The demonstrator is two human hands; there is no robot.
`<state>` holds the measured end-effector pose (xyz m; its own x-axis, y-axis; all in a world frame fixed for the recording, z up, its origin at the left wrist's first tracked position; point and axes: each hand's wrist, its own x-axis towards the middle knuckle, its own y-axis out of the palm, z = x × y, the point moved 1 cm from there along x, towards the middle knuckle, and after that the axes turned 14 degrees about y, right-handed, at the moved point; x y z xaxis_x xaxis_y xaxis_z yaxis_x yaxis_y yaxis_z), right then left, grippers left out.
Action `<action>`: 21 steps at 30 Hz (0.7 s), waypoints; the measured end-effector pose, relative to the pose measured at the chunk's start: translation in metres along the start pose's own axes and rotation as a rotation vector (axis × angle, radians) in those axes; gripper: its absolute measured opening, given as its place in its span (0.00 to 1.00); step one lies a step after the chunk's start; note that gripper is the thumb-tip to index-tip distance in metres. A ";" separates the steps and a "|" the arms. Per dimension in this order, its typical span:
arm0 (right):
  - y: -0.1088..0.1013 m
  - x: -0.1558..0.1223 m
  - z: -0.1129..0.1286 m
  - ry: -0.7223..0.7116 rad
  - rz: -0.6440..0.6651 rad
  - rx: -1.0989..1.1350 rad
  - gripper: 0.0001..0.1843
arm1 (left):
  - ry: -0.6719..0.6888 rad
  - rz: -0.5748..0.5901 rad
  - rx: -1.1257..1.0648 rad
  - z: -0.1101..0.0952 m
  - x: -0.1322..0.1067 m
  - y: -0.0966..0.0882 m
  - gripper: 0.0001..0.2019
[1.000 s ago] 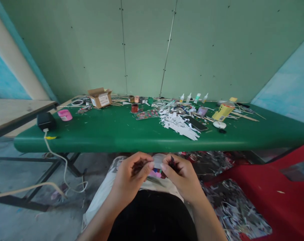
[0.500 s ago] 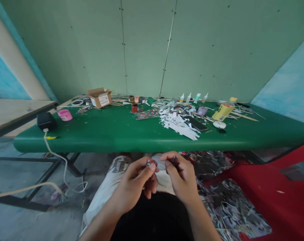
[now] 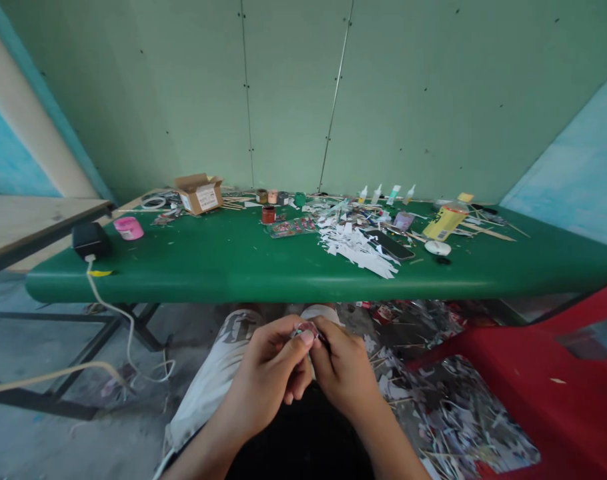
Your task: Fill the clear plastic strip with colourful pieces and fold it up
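Over my lap, my left hand (image 3: pixel 276 357) pinches a small reddish, shiny piece (image 3: pixel 307 328) between thumb and fingers. What kind of thing it is, I cannot tell. My right hand (image 3: pixel 344 367) is right beside it, its fingers closed and meeting the same piece from the right. Something small and dark shows between the right fingers, mostly hidden by them. Both hands are below the front edge of the green table (image 3: pixel 223 273).
White paper scraps (image 3: pixel 358 250), a phone (image 3: pixel 391 245), a red paint jar (image 3: pixel 268 214), a cardboard box (image 3: pixel 199 195) and a yellow bottle (image 3: pixel 446 221) lie on the table. A pink container (image 3: pixel 129 228) and black adapter (image 3: pixel 91 240) are left. A red chair (image 3: pixel 548 373) stands right.
My right hand has moved left and now meets my left hand at the small reddish piece. The left hand has stayed nearly in place, still pinching it.
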<state>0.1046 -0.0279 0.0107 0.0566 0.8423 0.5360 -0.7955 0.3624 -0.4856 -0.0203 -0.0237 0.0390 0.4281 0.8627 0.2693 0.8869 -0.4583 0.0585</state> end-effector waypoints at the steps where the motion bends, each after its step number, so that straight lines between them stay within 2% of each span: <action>1: 0.000 0.000 0.000 -0.004 -0.004 -0.001 0.09 | 0.000 -0.006 -0.008 0.000 0.000 0.000 0.14; 21: 0.001 0.001 -0.004 0.015 0.045 0.027 0.11 | -0.034 -0.040 0.014 0.003 0.003 0.000 0.14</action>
<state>0.1062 -0.0249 0.0076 0.0289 0.8633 0.5038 -0.8132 0.3134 -0.4903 -0.0190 -0.0205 0.0367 0.3975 0.8873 0.2338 0.9058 -0.4202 0.0547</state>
